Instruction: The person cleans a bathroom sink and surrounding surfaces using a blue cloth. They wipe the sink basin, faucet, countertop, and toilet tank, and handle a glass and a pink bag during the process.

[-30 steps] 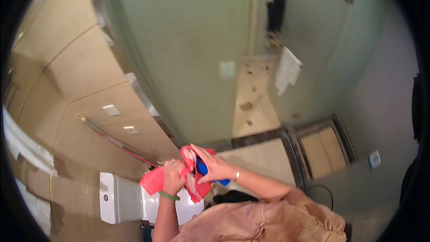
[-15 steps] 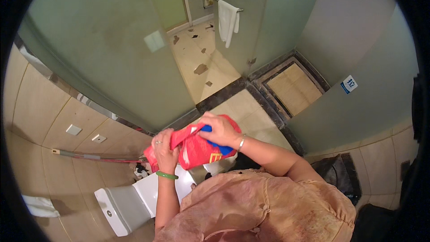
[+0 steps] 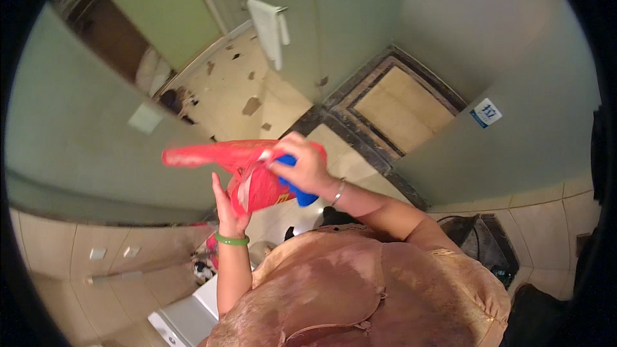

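Observation:
A soft red cloth (image 3: 259,187) with a trace of yellow print hangs folded in front of my chest, one long flap swung out to the left. My right hand (image 3: 307,166), a silver bangle at its wrist, is closed on its upper edge and on a bunched blue cloth (image 3: 299,193). Under the red cloth's left part is my left hand (image 3: 230,209), below which sits a green bangle (image 3: 231,239). One of its digits points up, stretched out; the red cloth lies against the palm and hides the other fingers.
A white toilet (image 3: 186,318) stands at lower left, with a pole (image 3: 148,274) along the tiled wall. Frosted glass panels surround me; a white towel (image 3: 267,29) hangs on one. Dark debris (image 3: 252,106) lies on the far floor. A black bag (image 3: 472,247) rests at right.
My left hand has loosened its grip on the red cloth and dropped underneath it. A red flap has swung out leftward. The whole view has shifted and turned.

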`<state>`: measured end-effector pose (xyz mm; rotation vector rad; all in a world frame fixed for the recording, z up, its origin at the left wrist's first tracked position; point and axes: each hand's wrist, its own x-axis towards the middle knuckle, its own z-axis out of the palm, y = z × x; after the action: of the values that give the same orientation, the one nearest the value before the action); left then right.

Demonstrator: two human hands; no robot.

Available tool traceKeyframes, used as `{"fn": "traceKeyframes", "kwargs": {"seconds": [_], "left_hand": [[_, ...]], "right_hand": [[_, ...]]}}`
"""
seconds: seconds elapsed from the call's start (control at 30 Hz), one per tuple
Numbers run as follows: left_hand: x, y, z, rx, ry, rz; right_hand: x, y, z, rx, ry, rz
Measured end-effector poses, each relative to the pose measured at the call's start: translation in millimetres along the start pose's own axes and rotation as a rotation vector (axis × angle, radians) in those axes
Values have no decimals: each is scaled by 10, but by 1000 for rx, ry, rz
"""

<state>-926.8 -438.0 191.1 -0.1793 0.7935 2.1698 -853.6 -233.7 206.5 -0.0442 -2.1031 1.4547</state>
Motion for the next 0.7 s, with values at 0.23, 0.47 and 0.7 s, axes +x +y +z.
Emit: {"fn": "traceKeyframes", "kwargs": {"seconds": [0.23,0.47,0.7], "left_hand": [[916,-310,311,236,101,-86],[1331,5,895,186,-236,24],[1826,-449,1207,797,-269,98]], "right_hand": [[100,589,-526,-115,37,82],[-159,906,-1019,-201,208,271],[-552,850,-1272,-269,545,355]]}}
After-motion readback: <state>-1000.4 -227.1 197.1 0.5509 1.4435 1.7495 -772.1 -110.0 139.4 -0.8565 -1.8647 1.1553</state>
